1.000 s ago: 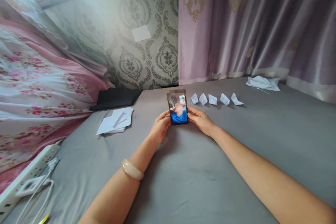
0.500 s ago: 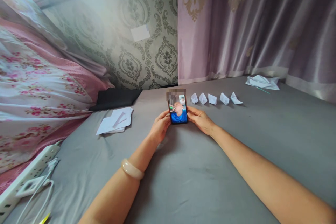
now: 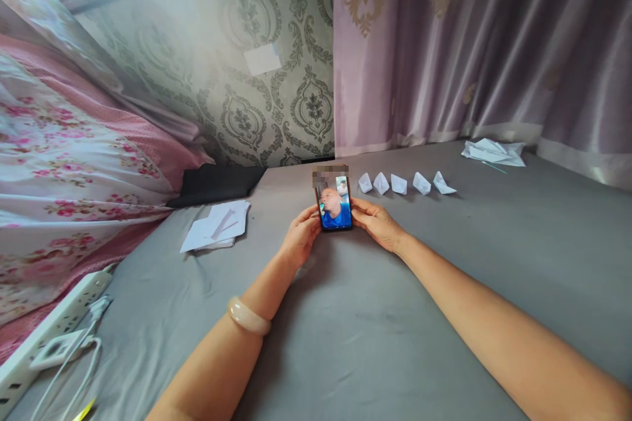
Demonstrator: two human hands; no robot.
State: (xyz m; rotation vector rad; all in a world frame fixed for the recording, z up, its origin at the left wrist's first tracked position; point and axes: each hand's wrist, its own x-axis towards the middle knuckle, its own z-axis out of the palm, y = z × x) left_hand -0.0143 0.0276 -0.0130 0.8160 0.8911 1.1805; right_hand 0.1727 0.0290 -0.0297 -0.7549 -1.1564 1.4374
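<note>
A smartphone (image 3: 336,210) stands upright in the middle of the head view, its lit screen facing me. The screen shows a person in blue, with a smaller inset picture at its upper right. My left hand (image 3: 302,235) grips the phone's left edge, and a pale bangle (image 3: 248,316) circles that forearm. On the opposite edge, my right hand (image 3: 378,222) is closed with its fingers against the phone's side. Just beyond the right hand, several folded white paper pieces (image 3: 399,184) sit in a row on the grey sheet (image 3: 375,342).
White paper sheets (image 3: 232,218) lie to the left, near a black cloth-like item (image 3: 217,185). At far right is a packet of white paper (image 3: 494,151). A power strip (image 3: 74,306) with cables runs along the left edge. Curtains (image 3: 419,46) and patterned wall (image 3: 276,105) border the back.
The picture on the phone's screen has changed: the person's head and the object near their face have shifted. My hands and the phone are almost unmoved.
</note>
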